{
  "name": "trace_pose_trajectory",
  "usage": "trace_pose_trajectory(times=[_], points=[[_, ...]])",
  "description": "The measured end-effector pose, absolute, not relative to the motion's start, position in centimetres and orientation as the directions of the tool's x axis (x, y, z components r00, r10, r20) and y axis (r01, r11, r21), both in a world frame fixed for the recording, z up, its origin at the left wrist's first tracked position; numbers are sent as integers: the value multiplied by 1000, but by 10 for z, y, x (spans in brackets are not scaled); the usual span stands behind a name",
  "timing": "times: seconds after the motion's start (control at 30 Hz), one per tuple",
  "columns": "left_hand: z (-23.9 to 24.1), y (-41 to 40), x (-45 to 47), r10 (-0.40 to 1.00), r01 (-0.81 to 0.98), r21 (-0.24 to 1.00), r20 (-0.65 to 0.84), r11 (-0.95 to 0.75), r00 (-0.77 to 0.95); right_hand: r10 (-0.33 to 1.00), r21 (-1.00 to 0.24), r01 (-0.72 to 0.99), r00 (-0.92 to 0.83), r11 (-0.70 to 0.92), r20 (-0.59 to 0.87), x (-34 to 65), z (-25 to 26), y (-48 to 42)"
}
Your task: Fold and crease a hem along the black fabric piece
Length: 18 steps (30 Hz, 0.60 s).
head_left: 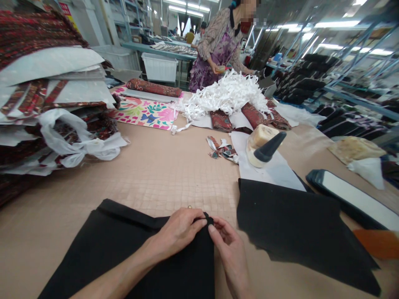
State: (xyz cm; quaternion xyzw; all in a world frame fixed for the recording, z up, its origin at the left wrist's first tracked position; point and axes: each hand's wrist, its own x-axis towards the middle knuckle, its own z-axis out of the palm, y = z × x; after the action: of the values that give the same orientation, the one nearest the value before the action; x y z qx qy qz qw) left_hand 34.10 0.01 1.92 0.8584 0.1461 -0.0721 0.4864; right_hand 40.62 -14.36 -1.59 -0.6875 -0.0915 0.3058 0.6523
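A piece of black fabric (124, 249) lies in front of me on the tan table (149, 166), with a folded strip along its far edge. My left hand (182, 228) reaches across the fabric and pinches its far right corner between thumb and fingers. At that same corner, my right hand (229, 245) grips the edge from the right side, thumb on top. Both hands nearly touch there. Another black fabric piece (289, 224) lies apart to the right of my right hand.
At left stands a tall stack of patterned pieces (37, 83), tied with white strips. A glue pot with a dark brush or nozzle (262, 149) sits on white paper. White shredded strips (227, 91) pile at the back, where a co-worker (218, 45) stands. A long dark-edged pad (355, 195) lies right.
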Motion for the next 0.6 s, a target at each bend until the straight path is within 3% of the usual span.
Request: trace_pose_trajectory(times=[0.13, 0.33, 0.6], points=[[18, -2, 343, 186, 322, 803, -263, -502, 947, 461, -950, -287, 831, -126, -312, 407, -18, -142], [22, -1, 343, 157, 304, 815, -260, -493, 953, 471, -960, -250, 837, -129, -281, 410, -18, -144], [26, 4, 350, 142, 325, 884, -294, -335, 945, 510, -965, -224, 818, -140, -264, 408, -17, -148]])
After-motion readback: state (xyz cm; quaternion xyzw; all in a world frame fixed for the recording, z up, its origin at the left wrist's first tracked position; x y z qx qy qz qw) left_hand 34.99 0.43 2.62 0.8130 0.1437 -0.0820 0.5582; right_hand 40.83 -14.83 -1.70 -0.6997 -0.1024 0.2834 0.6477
